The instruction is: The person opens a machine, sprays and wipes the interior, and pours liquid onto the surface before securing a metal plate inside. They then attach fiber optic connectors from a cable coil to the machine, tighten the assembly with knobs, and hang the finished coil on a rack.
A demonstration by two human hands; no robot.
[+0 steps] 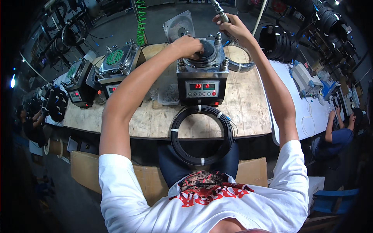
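A polishing machine (202,86) with a lit red display stands on the wooden bench before me. My left hand (189,47) reaches over its top, fingers curled down at the left side of the round dark disc (208,49). The fingertips are partly hidden, so what they pinch there cannot be made out. Farther right and higher, my right hand (234,28) is closed around a slim silvery metal tool (221,13), raised above the machine's back corner. Behind the disc a clear square plate with a round hole (179,26) stands tilted.
A black cable coil (174,136) overhangs the bench's front edge. Left stand two similar machines (112,75) (77,87), one topped with a green disc, and a clear tub (168,95). Another coil (241,66) lies right. A green spiral hose (140,23) hangs behind. People sit at both sides.
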